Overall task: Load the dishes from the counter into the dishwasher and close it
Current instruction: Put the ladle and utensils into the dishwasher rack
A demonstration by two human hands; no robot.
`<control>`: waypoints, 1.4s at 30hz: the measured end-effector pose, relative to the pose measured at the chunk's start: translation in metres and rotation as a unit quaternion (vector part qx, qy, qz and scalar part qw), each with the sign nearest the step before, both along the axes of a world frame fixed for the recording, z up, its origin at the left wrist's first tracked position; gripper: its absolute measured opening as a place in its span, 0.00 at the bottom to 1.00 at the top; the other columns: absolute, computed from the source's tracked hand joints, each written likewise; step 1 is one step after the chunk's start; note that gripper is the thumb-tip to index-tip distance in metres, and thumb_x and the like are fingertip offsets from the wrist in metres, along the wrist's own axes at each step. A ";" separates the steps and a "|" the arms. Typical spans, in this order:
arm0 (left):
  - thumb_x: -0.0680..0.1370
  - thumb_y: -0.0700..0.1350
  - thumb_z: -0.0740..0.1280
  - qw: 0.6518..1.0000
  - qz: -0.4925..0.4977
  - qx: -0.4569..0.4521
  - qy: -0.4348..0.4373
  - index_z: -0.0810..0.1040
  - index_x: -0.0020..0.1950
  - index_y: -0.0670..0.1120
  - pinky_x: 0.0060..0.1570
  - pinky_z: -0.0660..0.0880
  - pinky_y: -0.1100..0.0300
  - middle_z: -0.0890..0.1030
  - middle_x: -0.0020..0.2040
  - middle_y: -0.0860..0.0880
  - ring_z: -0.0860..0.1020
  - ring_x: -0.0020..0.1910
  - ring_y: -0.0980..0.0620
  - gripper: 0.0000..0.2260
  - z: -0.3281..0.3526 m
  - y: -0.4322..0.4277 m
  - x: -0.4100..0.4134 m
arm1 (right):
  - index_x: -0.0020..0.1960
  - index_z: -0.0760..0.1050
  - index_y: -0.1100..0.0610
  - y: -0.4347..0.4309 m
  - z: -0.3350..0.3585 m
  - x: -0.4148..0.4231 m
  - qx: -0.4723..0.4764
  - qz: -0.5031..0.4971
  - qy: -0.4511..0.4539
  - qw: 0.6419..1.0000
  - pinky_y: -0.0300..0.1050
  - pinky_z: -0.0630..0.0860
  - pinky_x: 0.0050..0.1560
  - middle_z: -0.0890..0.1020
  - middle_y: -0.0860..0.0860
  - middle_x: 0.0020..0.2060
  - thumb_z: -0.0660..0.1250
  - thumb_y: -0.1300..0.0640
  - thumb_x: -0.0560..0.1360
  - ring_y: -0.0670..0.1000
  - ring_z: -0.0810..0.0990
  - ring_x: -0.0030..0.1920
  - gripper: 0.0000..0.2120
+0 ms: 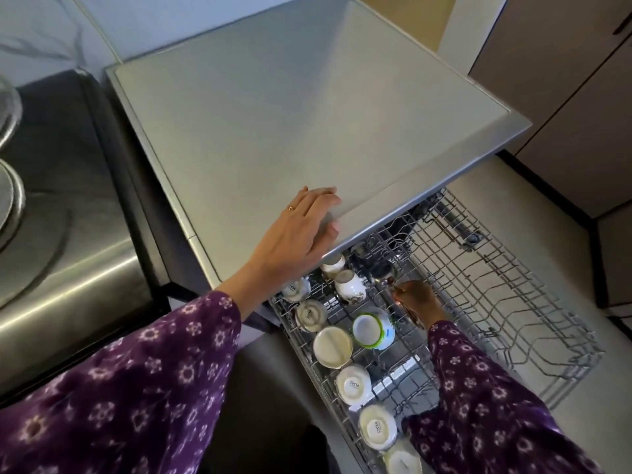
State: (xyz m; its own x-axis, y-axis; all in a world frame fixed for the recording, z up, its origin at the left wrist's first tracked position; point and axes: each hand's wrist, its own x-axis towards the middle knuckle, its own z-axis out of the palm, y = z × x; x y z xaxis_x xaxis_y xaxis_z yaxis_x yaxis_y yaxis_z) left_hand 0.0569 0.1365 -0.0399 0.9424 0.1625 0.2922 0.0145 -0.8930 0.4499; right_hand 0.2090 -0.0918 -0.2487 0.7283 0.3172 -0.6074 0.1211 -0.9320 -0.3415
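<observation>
The dishwasher's upper wire rack (513,302) is pulled out below the grey dishwasher top (273,124). Several white cups (353,384) stand upside down along the rack's left side, with a white bowl with a green rim (373,331) tilted beside them. My left hand (301,230) rests flat on the top's front edge, fingers straight, thumb over the lip. My right hand (415,301) reaches down into the rack and pinches a small glass item (384,273) near the back; the item is dim and hard to make out.
A steel stove top (61,234) with round lids at the far left adjoins the dishwasher. The right half of the rack holds only bare wire tines. Beige floor (533,213) and brown cabinets (564,80) lie to the right.
</observation>
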 end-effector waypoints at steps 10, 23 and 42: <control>0.80 0.47 0.57 1.000 0.004 0.001 -0.019 0.70 0.64 0.42 0.74 0.53 0.57 0.73 0.65 0.46 0.67 0.68 0.53 0.15 -0.002 0.000 0.000 | 0.48 0.81 0.56 0.008 -0.013 -0.010 0.013 0.010 -0.086 0.996 0.42 0.76 0.46 0.81 0.52 0.47 0.70 0.58 0.73 0.49 0.77 0.43 0.05; 0.81 0.46 0.58 1.000 0.016 0.017 -0.019 0.71 0.62 0.42 0.74 0.56 0.53 0.75 0.63 0.45 0.71 0.64 0.51 0.13 0.000 0.001 0.000 | 0.54 0.78 0.49 0.021 0.046 -0.039 -0.035 -0.027 -0.150 0.988 0.40 0.76 0.32 0.81 0.51 0.45 0.62 0.52 0.78 0.48 0.78 0.35 0.08; 0.78 0.52 0.58 0.922 0.369 -0.036 -0.109 0.74 0.58 0.42 0.54 0.67 0.62 0.78 0.54 0.47 0.73 0.55 0.50 0.16 0.107 0.135 -0.329 | 0.48 0.82 0.53 0.236 0.331 -0.330 0.233 0.377 0.023 0.896 0.40 0.77 0.45 0.83 0.47 0.38 0.68 0.53 0.72 0.44 0.82 0.42 0.08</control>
